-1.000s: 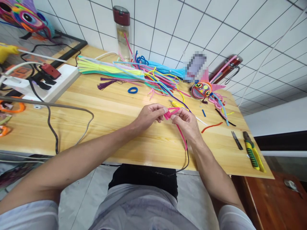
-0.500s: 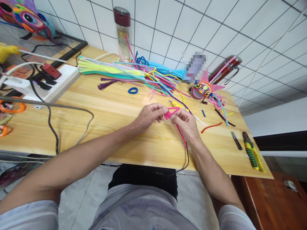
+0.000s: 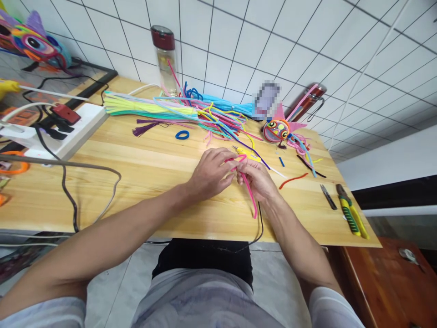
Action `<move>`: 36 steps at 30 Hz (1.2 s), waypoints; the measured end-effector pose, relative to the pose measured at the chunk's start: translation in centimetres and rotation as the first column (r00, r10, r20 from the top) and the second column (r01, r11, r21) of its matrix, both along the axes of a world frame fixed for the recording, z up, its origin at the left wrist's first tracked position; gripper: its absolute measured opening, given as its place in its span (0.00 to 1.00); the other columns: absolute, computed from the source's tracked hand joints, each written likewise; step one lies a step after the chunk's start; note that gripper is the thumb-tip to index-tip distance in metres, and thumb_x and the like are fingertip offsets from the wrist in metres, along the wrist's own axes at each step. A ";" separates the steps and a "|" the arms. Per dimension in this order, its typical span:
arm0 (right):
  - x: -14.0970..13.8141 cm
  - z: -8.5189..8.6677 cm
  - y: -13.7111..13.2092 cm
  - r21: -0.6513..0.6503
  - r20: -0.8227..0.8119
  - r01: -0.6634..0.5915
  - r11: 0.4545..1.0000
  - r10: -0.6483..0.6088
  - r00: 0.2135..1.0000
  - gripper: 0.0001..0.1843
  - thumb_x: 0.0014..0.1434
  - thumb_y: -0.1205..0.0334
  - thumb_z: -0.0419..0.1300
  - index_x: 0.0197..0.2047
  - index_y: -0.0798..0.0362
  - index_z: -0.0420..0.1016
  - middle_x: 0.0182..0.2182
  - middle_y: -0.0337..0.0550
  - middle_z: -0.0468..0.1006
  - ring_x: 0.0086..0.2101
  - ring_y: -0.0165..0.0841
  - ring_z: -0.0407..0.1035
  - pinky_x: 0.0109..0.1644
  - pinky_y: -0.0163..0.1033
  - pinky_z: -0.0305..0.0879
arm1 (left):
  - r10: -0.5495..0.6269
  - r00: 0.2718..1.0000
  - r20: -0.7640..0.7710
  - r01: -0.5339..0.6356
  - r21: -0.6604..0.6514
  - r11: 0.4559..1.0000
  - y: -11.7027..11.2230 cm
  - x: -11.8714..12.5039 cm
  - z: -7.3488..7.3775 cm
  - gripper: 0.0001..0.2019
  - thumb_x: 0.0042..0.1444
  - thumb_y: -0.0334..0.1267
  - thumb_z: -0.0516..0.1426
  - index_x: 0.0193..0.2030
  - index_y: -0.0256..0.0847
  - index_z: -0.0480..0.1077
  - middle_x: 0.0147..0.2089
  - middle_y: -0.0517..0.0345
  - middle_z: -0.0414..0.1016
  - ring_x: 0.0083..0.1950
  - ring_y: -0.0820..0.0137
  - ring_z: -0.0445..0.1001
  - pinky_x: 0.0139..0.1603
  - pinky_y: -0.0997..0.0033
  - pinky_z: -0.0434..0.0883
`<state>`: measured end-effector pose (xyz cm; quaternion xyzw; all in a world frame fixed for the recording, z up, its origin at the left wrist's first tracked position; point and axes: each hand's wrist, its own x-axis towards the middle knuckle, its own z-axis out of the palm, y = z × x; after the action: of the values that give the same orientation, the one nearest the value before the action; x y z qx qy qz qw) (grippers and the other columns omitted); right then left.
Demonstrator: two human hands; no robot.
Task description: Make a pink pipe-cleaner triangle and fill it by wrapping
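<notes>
Presently: one pink stem (image 3: 251, 197), above the table (image 3: 211, 221), pinched between thumb and fingers of your right hand (image 3: 262, 181); your left hand (image 3: 209, 174), newly turned over its folded end, grip hidden; bending seems under way.

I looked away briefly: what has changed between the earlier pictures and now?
The left hand has rolled back-up and moved rightward against the right hand, its fingers partly covering the folded pink strip; whether it kept its pinch is unclear. The right hand still holds the strip. The whole view shifted slightly; the blue ring and pliers stayed put on the table.
</notes>
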<state>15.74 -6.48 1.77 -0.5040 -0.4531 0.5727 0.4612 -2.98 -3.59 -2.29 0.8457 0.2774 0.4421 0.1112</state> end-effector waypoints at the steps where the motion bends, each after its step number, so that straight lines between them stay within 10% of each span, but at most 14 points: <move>1: -0.1 0.0 -0.1 0.000 -0.009 -0.005 1.000 0.005 1.000 0.10 0.48 0.55 0.72 0.28 0.50 0.77 0.21 0.33 0.71 0.21 0.27 0.61 0.27 0.36 0.63 | -0.002 1.000 0.001 0.002 -0.005 1.000 0.1 -0.1 0.0 0.12 0.66 0.35 0.60 0.54 0.45 0.79 0.62 0.44 0.83 0.68 0.52 0.76 0.69 0.46 0.68; 36: -0.4 0.5 -0.9 -0.023 -0.008 -0.018 1.000 0.018 1.000 0.12 0.49 0.54 0.73 0.25 0.51 0.77 0.20 0.34 0.72 0.21 0.27 0.63 0.28 0.35 0.59 | 0.187 0.981 0.042 -0.192 0.221 0.956 0.5 -0.9 -0.2 0.08 0.73 0.34 0.58 0.45 0.45 0.79 0.54 0.51 0.86 0.55 0.62 0.79 0.58 0.57 0.69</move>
<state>15.35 -7.34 2.32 -0.5029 -0.4494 0.5840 0.4518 -3.89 -3.05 -2.44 0.8178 0.3044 0.4877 -0.0250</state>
